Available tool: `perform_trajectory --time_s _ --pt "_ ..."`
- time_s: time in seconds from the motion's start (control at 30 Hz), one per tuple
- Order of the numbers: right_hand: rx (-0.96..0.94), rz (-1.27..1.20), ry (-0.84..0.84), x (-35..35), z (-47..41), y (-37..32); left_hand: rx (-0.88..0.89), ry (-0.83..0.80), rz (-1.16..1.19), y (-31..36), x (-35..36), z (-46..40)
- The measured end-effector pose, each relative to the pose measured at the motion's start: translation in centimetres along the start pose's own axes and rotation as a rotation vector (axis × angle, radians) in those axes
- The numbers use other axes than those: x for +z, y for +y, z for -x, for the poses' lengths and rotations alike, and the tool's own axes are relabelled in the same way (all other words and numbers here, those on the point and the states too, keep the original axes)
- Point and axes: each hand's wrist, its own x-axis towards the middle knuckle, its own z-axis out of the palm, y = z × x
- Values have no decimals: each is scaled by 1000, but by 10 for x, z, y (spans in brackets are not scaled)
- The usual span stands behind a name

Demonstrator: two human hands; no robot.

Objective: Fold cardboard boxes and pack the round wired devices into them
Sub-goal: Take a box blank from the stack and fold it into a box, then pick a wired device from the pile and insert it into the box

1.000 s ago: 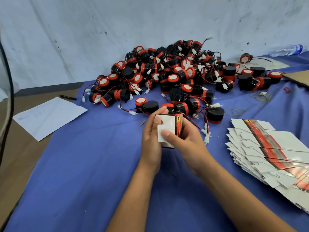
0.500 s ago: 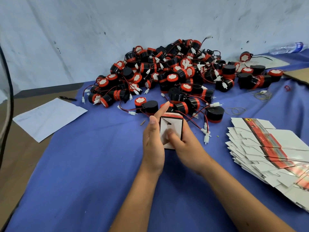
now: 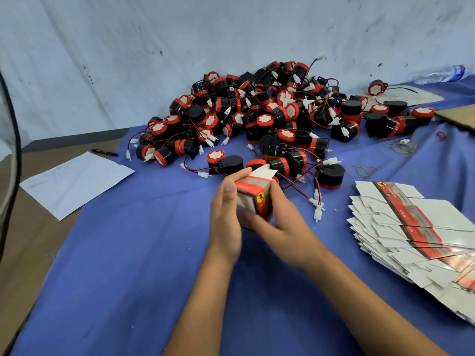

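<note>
A small red and white cardboard box (image 3: pixel 253 199) is held above the blue cloth, folded into shape, with a white flap standing up at its far end. My left hand (image 3: pixel 226 219) grips its left side, thumb on the top edge. My right hand (image 3: pixel 280 222) holds its right side and underside. Behind the box lies a big heap of round black and red wired devices (image 3: pixel 270 116) with white connectors. A fanned stack of flat unfolded boxes (image 3: pixel 416 235) lies at the right.
A blue cloth (image 3: pixel 144 253) covers the table. A white paper sheet (image 3: pixel 77 181) and a black pen (image 3: pixel 104 152) lie at the left. Rubber bands (image 3: pixel 362 170) lie at the right, a plastic bottle (image 3: pixel 439 74) at the far right by the wall.
The box has been turned: its open white flaps faced me before, and now the closed red printed side faces up. Both hands shifted round it and stayed in the same place.
</note>
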Motion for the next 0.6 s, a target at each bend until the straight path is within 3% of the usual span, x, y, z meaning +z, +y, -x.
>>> perform_trajectory --time_s 0.07,0.13,0.2,0.27,0.37,0.43,0.47,0.53,0.6 --pt "-124 616 76 4 1 6 -17 -36 -86 2 -13 -4" --pt "-202 890 61 11 0 7 3 -89 -232 3 -23 -7" --pt "-271 903 13 17 0 7 33 -83 -408 0 -26 -8" --pt "-325 798 -7 18 -1 9 50 60 -467 -5 -28 -8" --pt "-358 591 254 12 -7 15 22 374 -415 -10 -35 -12" --pt "-278 595 451 2 -15 24 -30 526 -399 -15 -42 -15" --pt "-166 684 456 -3 -20 29 -63 574 -387 -17 -45 -16" --pt "115 909 293 -12 -31 40 -121 597 -403 -21 -47 -18" --pt "282 1042 163 -14 -40 48 -151 559 -442 -24 -47 -19"
